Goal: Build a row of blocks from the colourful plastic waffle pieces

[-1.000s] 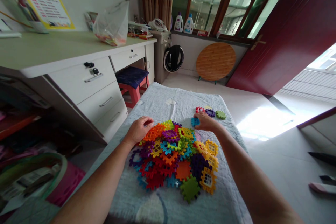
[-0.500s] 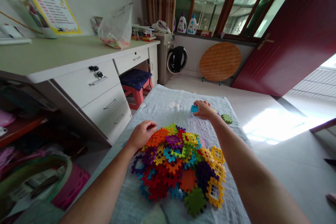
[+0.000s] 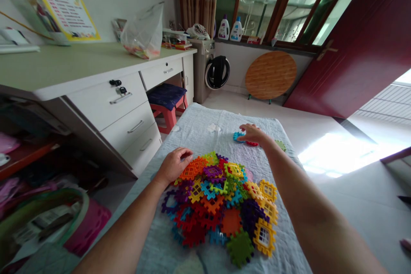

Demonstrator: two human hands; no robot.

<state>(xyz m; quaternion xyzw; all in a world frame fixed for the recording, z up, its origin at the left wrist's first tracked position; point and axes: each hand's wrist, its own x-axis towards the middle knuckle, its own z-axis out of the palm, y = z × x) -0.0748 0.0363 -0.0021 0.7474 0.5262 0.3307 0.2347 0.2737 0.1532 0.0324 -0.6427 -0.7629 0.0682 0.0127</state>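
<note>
A heap of colourful toothed plastic building tiles [image 3: 208, 192] lies on a light blue cloth. At its left edge, my left hand [image 3: 175, 165] rests beside an orange tile [image 3: 193, 168], thumb and fingers apart with nothing in them. My right hand [image 3: 253, 132] is farther out, beyond the heap, its thumb at the edge of a blue tile [image 3: 238, 137] and its fingers spread above. Partly under that hand shows a red tile [image 3: 252, 143]. A green tile [image 3: 280, 144] lies to the right, partly hidden by my right forearm.
The cloth-covered surface [image 3: 205, 126] stands beside a white desk with drawers [image 3: 128, 111]. A stool with a dark cushion [image 3: 167, 96] is tucked near the desk. Beyond are a washing machine [image 3: 201, 68], a round wooden tabletop [image 3: 271, 75] and a red door [image 3: 340, 47].
My right hand has moved slightly right and its fingers have opened from the blue tile, which now lies flatter. The red tile has come into view. My left hand stays put.
</note>
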